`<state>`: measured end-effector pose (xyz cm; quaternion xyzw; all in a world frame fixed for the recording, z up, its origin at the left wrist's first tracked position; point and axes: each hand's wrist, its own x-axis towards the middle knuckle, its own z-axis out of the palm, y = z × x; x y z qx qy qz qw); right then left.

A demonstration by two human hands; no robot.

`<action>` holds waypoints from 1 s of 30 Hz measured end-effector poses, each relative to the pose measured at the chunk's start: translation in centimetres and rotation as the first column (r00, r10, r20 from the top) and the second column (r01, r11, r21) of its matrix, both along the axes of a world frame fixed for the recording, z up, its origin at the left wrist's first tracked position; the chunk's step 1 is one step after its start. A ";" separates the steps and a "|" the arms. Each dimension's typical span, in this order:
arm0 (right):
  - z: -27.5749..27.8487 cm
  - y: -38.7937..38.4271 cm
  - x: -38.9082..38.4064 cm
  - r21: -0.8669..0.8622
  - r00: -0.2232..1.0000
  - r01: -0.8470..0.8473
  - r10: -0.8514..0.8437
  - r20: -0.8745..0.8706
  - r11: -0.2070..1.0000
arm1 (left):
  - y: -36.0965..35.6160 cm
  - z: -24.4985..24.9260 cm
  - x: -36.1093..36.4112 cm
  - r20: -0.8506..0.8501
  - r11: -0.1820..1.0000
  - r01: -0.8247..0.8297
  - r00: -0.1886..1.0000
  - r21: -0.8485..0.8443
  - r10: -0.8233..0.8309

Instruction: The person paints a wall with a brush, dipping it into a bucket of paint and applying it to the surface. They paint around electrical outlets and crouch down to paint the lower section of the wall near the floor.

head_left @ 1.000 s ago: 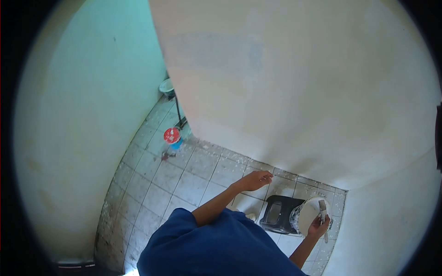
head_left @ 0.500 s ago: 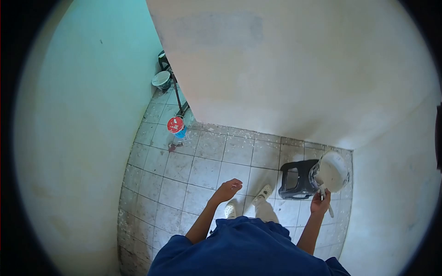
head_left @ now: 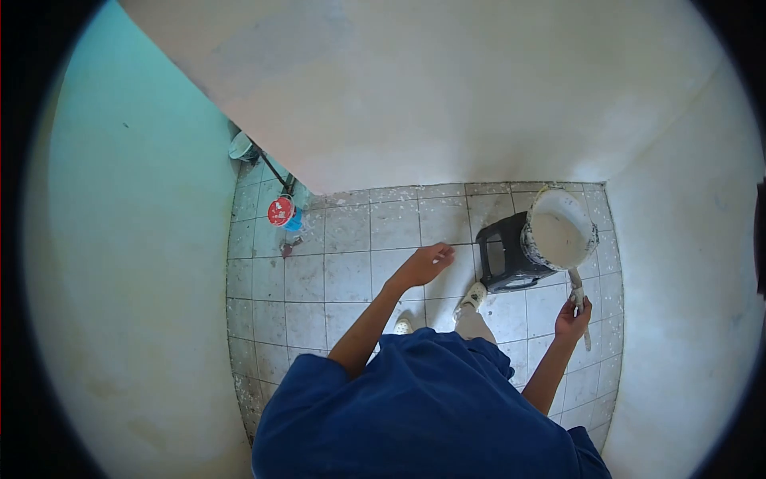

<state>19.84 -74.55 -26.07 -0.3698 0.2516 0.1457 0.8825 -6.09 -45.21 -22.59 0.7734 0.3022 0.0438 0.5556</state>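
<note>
In the head view, my right hand point(head_left: 573, 318) is closed round a long, narrow, pale-coated tool point(head_left: 578, 294). One end of it points up towards the bucket and the other sticks out below my hand; its exact kind is too small to tell. Just beyond it, a white bucket point(head_left: 594, 231) with a smeared rim holds thick off-white material point(head_left: 557, 239). The bucket stands on a black plastic stool point(head_left: 496, 254). My left hand point(head_left: 427, 265) hangs in the air over the tiles, its fingers loosely bent and apart, holding nothing.
Spattered floor tiles point(head_left: 347, 275) lie between plastered walls point(head_left: 479, 88). A red-topped blue container point(head_left: 282, 212) stands near the wall's corner at left. Behind it are a dark pole point(head_left: 271, 168) and a pale bucket point(head_left: 242, 147). My shoes point(head_left: 474, 295) are beside the stool.
The view has shifted and turned, so the bucket and stool appear higher. My right hand with the tool now sits lower relative to the bucket. My left hand appears farther forward and right.
</note>
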 end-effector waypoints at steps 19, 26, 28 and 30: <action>-5.4 1.9 17.5 -0.164 0.982 -0.168 0.179 0.057 0.972 | -0.1 -3.6 26.6 -0.050 0.960 0.277 0.959 -0.026 -0.278; -8.2 3.2 18.6 -0.440 0.947 -0.245 0.311 0.085 0.864 | -1.2 -10.6 33.3 -0.117 0.909 0.410 0.909 0.079 -0.400; -10.9 3.6 19.4 -0.514 0.945 -0.206 0.305 0.114 0.832 | -1.7 -13.3 34.4 -0.117 0.903 0.412 0.909 0.124 -0.399; -11.7 4.6 20.5 -0.664 0.901 -0.227 0.412 0.134 0.712 | -1.9 -15.1 34.9 -0.163 0.871 0.445 0.894 0.209 -0.418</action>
